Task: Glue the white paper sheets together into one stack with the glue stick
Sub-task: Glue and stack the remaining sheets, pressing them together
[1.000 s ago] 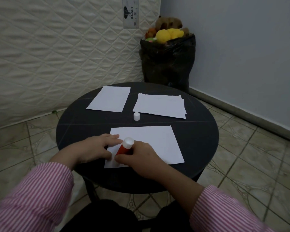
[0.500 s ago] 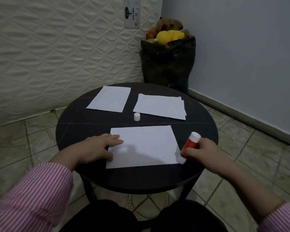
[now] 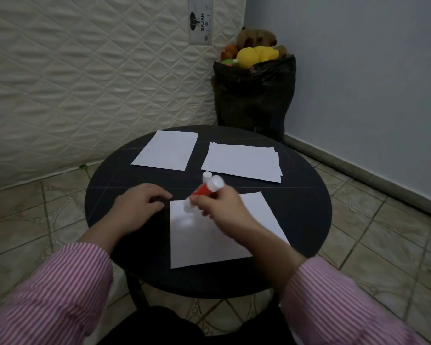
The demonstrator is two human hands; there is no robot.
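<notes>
Head-camera footage shows a round black table (image 3: 306, 210) on which white paper is laid in three places. Nearest the person lies a single white paper sheet (image 3: 209, 240). A red glue stick with a white base (image 3: 204, 191) is gripped in the curled fingers of the right hand (image 3: 222, 207), tilted, its glue end lowered to the sheet's far left corner; whether the tip touches the paper cannot be told through the blur. The left hand (image 3: 137, 207) rests on the tabletop just beside the sheet's left edge, fingers loosely curled and holding nothing. A small white cap (image 3: 207, 176) stands upright on the table just beyond the glue stick.

At the far side, a second single white sheet (image 3: 166, 150) lies to the left, and a small pile of white sheets with uneven edges (image 3: 241, 161) lies to the right. Whether that pile is already glued cannot be seen. Gluing is judged to be in progress: the near sheet appears to be receiving glue, and at least the far left sheet is still to be joined, so one stack has not yet been made.
</notes>
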